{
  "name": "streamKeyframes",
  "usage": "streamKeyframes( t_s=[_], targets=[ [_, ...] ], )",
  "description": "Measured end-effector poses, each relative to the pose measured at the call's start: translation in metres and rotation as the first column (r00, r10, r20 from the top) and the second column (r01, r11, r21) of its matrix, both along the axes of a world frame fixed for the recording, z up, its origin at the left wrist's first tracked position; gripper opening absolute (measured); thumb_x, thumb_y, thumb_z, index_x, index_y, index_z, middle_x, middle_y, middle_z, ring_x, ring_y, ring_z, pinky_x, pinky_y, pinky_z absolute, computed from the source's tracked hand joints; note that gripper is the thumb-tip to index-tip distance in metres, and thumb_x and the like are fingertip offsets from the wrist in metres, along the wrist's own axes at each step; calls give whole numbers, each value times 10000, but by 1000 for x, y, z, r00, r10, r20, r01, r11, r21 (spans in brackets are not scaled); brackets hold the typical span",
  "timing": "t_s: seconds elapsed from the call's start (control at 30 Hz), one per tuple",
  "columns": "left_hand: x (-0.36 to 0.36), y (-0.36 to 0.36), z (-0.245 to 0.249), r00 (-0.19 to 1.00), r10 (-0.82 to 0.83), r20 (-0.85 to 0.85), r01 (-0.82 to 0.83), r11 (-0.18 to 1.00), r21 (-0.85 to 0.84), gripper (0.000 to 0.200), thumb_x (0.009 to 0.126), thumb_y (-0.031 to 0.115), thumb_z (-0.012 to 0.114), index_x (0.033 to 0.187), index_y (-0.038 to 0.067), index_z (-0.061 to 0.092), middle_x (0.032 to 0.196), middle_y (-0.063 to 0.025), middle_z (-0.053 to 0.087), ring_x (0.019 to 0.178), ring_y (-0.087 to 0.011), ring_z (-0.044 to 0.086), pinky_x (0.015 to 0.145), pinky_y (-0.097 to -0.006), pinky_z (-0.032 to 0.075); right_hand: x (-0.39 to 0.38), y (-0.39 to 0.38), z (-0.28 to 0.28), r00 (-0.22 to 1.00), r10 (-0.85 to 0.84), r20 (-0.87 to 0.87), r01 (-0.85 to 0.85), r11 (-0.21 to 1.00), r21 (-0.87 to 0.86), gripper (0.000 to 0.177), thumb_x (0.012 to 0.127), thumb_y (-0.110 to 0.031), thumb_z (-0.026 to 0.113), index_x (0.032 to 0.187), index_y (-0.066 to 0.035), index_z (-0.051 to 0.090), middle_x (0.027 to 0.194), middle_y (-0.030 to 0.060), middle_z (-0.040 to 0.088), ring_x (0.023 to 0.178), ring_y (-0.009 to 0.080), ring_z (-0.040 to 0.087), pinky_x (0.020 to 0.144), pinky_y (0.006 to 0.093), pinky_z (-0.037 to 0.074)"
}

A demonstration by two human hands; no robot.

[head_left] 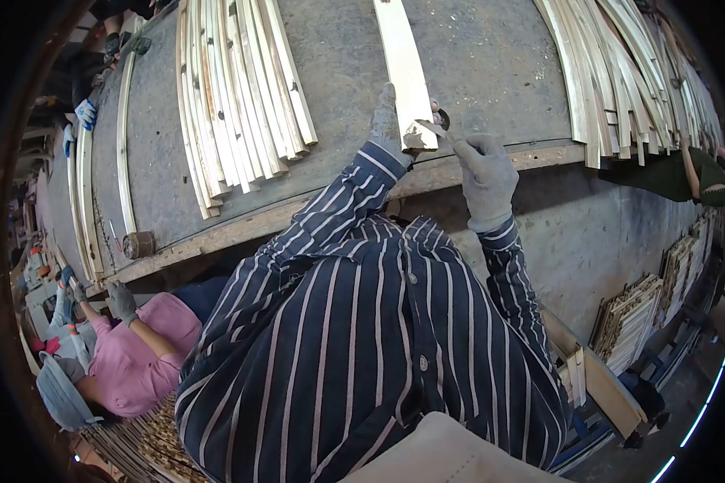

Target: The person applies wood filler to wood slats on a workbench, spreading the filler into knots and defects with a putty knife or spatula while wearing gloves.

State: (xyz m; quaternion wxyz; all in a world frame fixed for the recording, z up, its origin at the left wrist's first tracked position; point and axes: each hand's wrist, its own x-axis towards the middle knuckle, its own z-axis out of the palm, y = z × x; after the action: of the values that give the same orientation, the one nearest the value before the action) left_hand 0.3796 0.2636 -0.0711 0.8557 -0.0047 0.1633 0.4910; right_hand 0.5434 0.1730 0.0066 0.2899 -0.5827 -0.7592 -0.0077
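Note:
A long pale wooden strip point(407, 68) runs away from me across the grey tabletop, its near end at the table's front edge. A rough brown patch point(416, 135) marks that end. My left hand point(385, 117), in a grey glove, grips the strip along its left side; part of its fingers is hidden under or behind the wood. My right hand point(490, 175), also gloved, is closed on a small putty knife point(435, 129), whose flat blade touches or nearly touches the strip's end. A small dark round object point(442, 118) sits just beyond the blade, partly hidden.
Bundles of wooden strips lie left point(234, 97) and right point(612, 80) on the table point(338, 72). A round tin point(139, 245) stands near the front edge at left. A person in pink point(141, 354) works at left; another person's green sleeve point(677, 173) shows at right.

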Motion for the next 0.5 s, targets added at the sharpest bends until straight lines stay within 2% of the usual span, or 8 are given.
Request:
streamKeyframes(
  t_s=[0.03, 0.1, 0.17, 0.3, 0.43, 0.5],
  targets=[
    [0, 1, -2, 1000, 0, 8, 0, 1000, 6, 660, 923, 565, 511, 1269, 11, 417, 1001, -216, 560, 815, -338, 609, 672, -481, 586, -1, -1, 0, 1000, 1, 0, -1, 1000, -1, 353, 781, -89, 646, 1104, -218, 707, 887, 8, 619, 753, 200, 615, 599, 329, 492],
    [-2, -3, -1, 999, -24, 47, 22, 999, 31, 654, 921, 564, 517, 1256, 9, 428, 999, -216, 560, 813, -332, 603, 680, -477, 581, -5, -4, 0, 978, 56, -203, -55, 998, 9, 349, 779, -93, 658, 1103, -212, 707, 872, 17, 624, 739, 206, 621, 597, 327, 488],
    [-3, -4, 2, 995, -52, 86, 47, 997, 58, 649, 918, 563, 524, 1243, 8, 439, 997, -217, 559, 812, -326, 597, 688, -472, 576, -8, -10, -1, 984, 52, -173, -58, 998, -30, 342, 783, -96, 659, 1101, -213, 707, 865, 18, 624, 736, 207, 622, 595, 325, 486],
    [-4, -5, 5, 999, -41, 33, 39, 999, 34, 643, 912, 574, 528, 1209, 8, 457, 989, -210, 551, 810, -313, 581, 694, -462, 563, -12, -19, 7, 990, 71, -119, -80, 994, -71, 338, 789, -97, 660, 1100, -220, 705, 861, 15, 623, 735, 208, 623, 589, 324, 482],
    [-4, -3, 0, 994, -63, 91, 58, 997, 55, 648, 904, 580, 537, 1195, 6, 463, 992, -204, 549, 817, -317, 580, 690, -459, 560, -11, -26, 12, 989, 99, -108, -109, 990, -87, 336, 800, -88, 648, 1102, -223, 705, 862, 14, 622, 736, 208, 623, 588, 325, 481],
    [-6, -3, -2, 995, -61, 83, 55, 996, 63, 651, 901, 581, 542, 1194, 5, 463, 992, -200, 548, 818, -317, 576, 688, -461, 558, -12, -28, 17, 985, 102, -139, -123, 981, -153, 336, 797, -72, 647, 1095, -215, 711, 847, 26, 625, 739, 214, 627, 591, 324, 480]
  ],
)
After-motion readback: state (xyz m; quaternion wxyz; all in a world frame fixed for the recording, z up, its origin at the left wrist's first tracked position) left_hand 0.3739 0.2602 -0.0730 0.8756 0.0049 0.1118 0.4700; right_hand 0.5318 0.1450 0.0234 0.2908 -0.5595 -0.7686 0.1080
